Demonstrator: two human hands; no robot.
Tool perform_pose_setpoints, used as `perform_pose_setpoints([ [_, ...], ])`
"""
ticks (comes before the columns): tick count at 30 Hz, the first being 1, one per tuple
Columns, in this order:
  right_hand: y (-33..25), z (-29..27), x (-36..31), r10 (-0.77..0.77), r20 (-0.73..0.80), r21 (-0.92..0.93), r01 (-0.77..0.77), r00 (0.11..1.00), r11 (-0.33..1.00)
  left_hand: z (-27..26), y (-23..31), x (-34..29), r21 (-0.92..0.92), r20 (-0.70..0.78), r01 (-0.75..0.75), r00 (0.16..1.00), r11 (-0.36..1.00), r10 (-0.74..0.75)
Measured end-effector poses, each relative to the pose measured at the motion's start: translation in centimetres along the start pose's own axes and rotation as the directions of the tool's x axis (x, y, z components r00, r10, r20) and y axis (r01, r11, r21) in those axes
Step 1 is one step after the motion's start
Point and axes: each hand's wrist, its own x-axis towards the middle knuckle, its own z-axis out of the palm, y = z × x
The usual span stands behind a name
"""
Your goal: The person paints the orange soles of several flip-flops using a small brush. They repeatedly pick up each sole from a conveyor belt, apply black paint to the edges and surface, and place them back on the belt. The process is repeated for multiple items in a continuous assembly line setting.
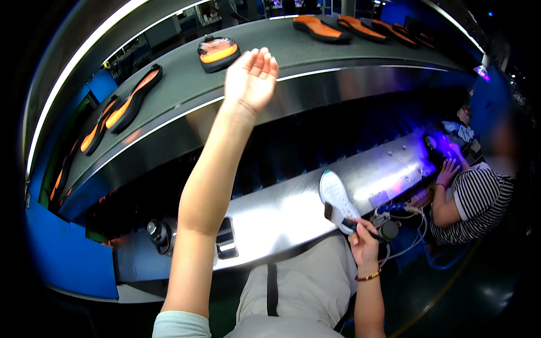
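Observation:
My left hand [252, 79] reaches out over the conveyor belt, palm turned up, its fingers loosely extended and nothing in them. Just beyond its fingertips to the left lies an orange and black shoe sole [218, 54], seemingly under a clear wrap. Low at the right, my right hand [364, 243] is closed around the dark handle of a brush [350, 224], whose brown head rests against or just over a white shoe sole [333, 188]. That sole lies on the metal bench, its near end by my right fingers; whether they touch it I cannot tell.
More orange and black soles [132, 101] ride the green conveyor belt [262, 42]. A dark bottle-like object [160, 234] and a black holder [227, 239] sit on the metal bench [270, 217]. Cables and a co-worker in a striped shirt [479, 194] are at the right.

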Motion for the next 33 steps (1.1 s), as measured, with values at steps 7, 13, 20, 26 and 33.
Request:
perform_pose_setpoints([
  [7,-0.3,-3.6,-0.3,0.001,-0.182,0.043,0.007,0.983,0.999,5.0,-7.4,7.2,0.763,0.104,-0.101,0.994,0.638,0.033],
  [13,1.0,-4.9,-0.7,0.074,-0.27,0.069,-0.058,0.96,0.996,5.5,-11.7,15.5,0.742,0.614,-0.517,0.78,-0.427,0.123],
  [20,1.2,-4.1,-0.5,0.038,-0.267,0.037,-0.029,0.963,0.999,5.1,-10.7,14.7,0.327,0.664,-0.344,0.747,-0.88,-0.046],
  [26,0.7,-4.1,-0.3,-0.049,-0.293,-0.055,0.034,0.955,0.998,6.7,-6.3,5.1,0.426,0.874,-0.688,0.48,-0.588,0.073],
  [33,-0.7,-3.1,0.6,-0.172,-0.294,-0.141,0.136,0.94,0.981,1.1,-2.8,-8.8,0.309,0.003,0.208,0.976,0.928,-0.219],
])
